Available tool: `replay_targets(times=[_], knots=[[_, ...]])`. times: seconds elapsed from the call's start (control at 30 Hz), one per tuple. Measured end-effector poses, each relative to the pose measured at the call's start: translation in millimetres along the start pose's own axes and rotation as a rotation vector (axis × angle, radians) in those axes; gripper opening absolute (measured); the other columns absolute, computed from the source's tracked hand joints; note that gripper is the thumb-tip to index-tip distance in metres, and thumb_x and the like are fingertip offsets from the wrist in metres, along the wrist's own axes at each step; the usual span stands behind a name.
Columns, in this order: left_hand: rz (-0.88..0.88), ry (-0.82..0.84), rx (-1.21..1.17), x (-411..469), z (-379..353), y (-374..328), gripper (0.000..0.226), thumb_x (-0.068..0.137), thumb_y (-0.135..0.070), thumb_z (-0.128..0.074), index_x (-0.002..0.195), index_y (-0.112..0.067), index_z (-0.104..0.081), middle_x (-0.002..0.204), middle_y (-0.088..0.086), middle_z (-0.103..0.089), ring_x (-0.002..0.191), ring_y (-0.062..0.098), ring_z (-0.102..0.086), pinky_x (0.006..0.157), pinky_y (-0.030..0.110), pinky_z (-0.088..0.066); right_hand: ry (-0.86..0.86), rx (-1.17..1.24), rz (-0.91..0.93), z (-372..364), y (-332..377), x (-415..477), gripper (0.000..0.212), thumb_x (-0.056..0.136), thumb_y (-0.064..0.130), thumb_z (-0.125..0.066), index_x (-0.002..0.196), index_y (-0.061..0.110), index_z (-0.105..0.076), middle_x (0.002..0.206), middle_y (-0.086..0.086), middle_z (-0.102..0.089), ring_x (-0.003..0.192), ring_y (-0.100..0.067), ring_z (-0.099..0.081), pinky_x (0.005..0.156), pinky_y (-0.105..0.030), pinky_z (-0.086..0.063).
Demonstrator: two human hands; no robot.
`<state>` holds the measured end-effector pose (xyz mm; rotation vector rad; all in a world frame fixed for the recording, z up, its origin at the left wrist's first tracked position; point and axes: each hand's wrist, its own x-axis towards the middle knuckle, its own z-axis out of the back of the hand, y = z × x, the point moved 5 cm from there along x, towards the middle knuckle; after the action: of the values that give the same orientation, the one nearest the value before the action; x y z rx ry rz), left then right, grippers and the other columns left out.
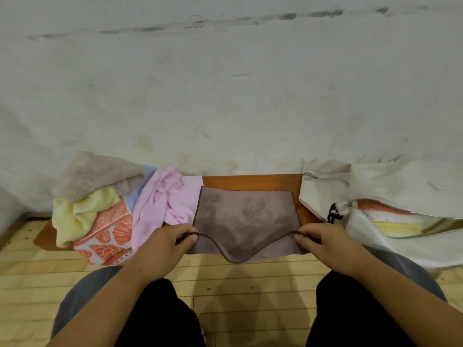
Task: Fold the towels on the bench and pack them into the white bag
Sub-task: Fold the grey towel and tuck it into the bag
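Work area: a wooden bench (250,181) stands against a white wall (225,96) on a plank floor (225,284).

Towel in work: a brown towel (245,211) lies flat on the middle of the bench, its far edge just short of the wall.
- The left hand (165,240) pinches the near left corner between thumb and curled fingers.
- The right hand (323,242) pinches the near right corner in the same manner.
- The dark-trimmed near edge is raised at both corners and sags in a curve between the hands.
- A paler layer of the same towel shows below this edge, at the front of the bench.

Unfolded stock, left end of the bench: a loose pile.
- The pink towel (165,196) touches the left side of the brown towel.
- The blue towel (140,186) lies behind the pink one.
- The patterned towel (110,231), orange leaves on white, hangs over the front edge.
- The yellow towel (77,211) lies crumpled on the patterned one.
- The grey towel (95,174) sits on top of the pile.

Container, right end of the bench: the white bag (323,191) lies on its side, mouth open toward the person. Folded towels (385,217), orange and yellow, lie stacked inside. A black clip (334,214) hangs at the mouth.
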<state>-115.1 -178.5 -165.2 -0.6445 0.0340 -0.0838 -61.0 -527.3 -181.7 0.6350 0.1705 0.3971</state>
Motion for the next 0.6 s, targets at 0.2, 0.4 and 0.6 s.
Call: replay_targets(times=[0.2, 0.4, 0.6], knots=[[0.110, -0.071, 0.015, 29.9, 7.2, 3.8, 0.011, 0.095, -0.028, -0.066, 0.090, -0.036, -0.071, 0.081, -0.020, -0.072, 0.080, -0.002, -0.065, 0.064, 0.008, -0.044, -0.126, 0.029, -0.172, 5.4, -18.4, 14.1, 0.036, 0.099, 0.032, -0.062, 0.063, 0.026, -0.059, 0.060, 0.009, -0.061, 0.059, -0.008, -0.057, 0.057, -0.020, -0.042], [0.271, 0.043, 0.026, 84.5, -4.1, 17.9, 0.010, 0.095, -0.030, -0.067, 0.103, -0.025, -0.071, 0.100, -0.005, -0.072, 0.073, 0.011, -0.069, 0.060, 0.014, -0.051, -0.057, 0.022, -0.332, -3.6, -39.6, 47.8, 0.020, 0.098, 0.032, -0.063, 0.078, 0.034, -0.065, 0.080, 0.010, -0.071, 0.064, -0.006, -0.067, 0.056, -0.020, -0.052], [0.316, 0.097, 0.112, 113.3, -30.8, 38.6, 0.019, 0.097, -0.027, -0.064, 0.113, -0.022, -0.073, 0.115, -0.002, -0.073, 0.101, 0.014, -0.064, 0.089, 0.025, -0.049, 0.012, 0.006, -0.467, -20.6, -51.3, 61.0, 0.003, 0.095, 0.025, -0.066, 0.097, 0.025, -0.068, 0.086, 0.006, -0.068, 0.074, -0.011, -0.067, 0.065, -0.029, -0.062]])
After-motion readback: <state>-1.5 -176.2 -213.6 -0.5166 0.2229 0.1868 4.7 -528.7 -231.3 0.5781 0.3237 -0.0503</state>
